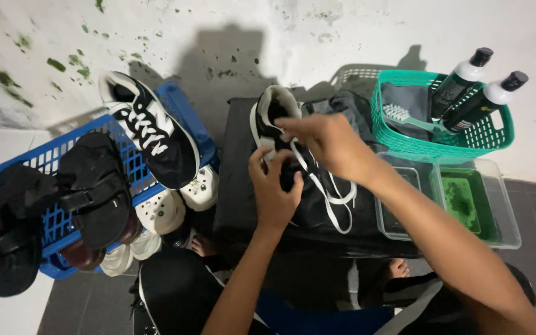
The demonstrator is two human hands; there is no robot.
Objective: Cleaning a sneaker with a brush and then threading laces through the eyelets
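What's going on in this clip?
A person has a black-and-white sneaker on a black surface. The left hand steadies it while the right hand grips its white laces. A blue basket of shoes sits to the left; a green basket with a brush and two bottles sits to the right.

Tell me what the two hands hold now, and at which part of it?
Both hold the black sneaker. The left hand grips its front by the laces; the right hand pinches a white lace near the tongue.
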